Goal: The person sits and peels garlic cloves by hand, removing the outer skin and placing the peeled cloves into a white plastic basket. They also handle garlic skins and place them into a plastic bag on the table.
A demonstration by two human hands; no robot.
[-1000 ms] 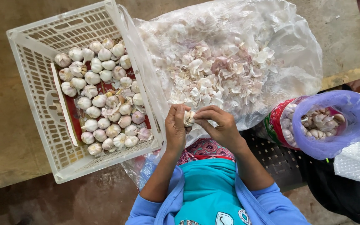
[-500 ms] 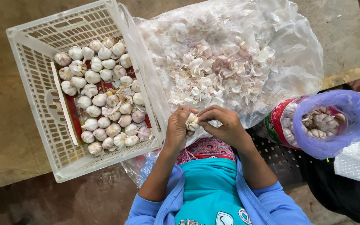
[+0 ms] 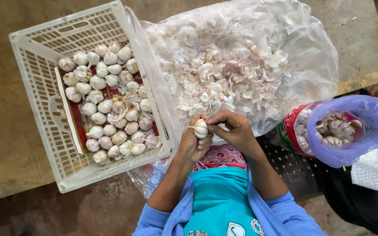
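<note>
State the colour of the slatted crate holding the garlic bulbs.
White, or off-white; the crate shows clearly in the head view.

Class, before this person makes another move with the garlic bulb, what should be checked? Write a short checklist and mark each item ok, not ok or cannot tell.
1. Garlic bulb held by both the left hand and right hand: ok.
2. Bulb over the clear bag of skins: ok.
3. White crate holds bulbs beside the left hand: ok.
4. Purple bag open: ok.
5. Skin loosened on the bulb: cannot tell.
</note>
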